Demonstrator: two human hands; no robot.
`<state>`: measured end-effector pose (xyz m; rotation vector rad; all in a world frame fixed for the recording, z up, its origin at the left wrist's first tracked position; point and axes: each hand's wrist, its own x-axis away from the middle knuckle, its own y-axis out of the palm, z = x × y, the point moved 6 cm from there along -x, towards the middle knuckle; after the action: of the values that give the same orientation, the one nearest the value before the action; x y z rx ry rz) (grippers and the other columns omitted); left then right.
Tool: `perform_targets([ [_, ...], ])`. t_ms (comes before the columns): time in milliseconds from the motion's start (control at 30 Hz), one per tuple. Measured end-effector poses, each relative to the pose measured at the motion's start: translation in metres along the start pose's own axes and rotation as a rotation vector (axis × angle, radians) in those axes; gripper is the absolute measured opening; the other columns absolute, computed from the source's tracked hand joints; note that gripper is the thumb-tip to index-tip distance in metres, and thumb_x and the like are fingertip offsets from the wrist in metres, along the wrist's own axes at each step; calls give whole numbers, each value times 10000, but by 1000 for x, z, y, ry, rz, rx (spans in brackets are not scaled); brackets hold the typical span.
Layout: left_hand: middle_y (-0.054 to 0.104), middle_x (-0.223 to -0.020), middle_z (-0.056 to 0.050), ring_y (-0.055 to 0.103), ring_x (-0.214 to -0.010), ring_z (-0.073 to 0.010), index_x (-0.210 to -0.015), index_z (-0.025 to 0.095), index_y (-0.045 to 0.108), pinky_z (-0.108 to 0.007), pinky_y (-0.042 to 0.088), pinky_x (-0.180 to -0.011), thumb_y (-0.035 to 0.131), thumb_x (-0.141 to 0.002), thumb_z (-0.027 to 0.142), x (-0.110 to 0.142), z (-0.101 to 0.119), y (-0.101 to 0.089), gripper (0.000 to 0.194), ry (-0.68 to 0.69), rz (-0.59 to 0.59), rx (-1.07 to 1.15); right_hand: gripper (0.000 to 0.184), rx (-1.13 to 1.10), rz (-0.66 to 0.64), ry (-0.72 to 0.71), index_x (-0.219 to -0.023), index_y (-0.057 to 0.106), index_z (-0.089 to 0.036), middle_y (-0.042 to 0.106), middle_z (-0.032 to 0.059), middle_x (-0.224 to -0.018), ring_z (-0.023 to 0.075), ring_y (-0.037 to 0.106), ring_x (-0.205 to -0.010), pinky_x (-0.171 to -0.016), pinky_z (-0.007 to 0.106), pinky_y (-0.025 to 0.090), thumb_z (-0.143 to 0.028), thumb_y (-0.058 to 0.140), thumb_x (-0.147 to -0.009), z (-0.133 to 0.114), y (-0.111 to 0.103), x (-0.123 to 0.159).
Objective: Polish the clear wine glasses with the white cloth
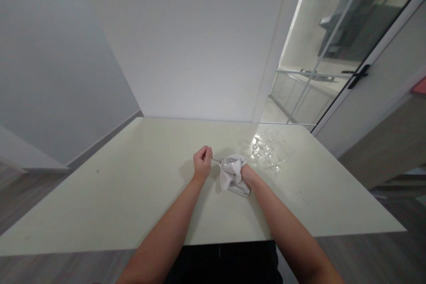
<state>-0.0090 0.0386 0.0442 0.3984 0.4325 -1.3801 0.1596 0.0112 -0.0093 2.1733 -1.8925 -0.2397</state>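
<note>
Near the middle of the table, my left hand (pixel 202 161) is closed around the foot end of a wine glass (pixel 229 166), which lies on its side with its bowl to the right. A white cloth (pixel 229 182) wraps the bowl and hangs below it. My right hand (pixel 246 175) is at the bowl's rim end, largely covered by the cloth, and the cloth is bunched around its fingers. Which fingers are inside the bowl I cannot make out.
Several clear stemmed glasses (pixel 270 150) are clustered on the pale table (pixel 140 186), right of my hands. A white wall (pixel 199 53) rises behind the table's far edge. A glazed door with a black handle (pixel 359 76) stands at the right.
</note>
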Motion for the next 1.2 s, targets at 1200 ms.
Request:
perform_targets([
  [1200, 405, -539, 13, 376, -547, -129, -547, 203, 441, -278, 284, -540, 525, -904, 468, 0, -5, 5, 452, -15, -12, -16, 393, 215, 222, -206, -765, 713, -267, 692, 97, -1198, 379, 417, -1387, -1215, 583, 207, -286, 886, -414, -7, -34, -4],
])
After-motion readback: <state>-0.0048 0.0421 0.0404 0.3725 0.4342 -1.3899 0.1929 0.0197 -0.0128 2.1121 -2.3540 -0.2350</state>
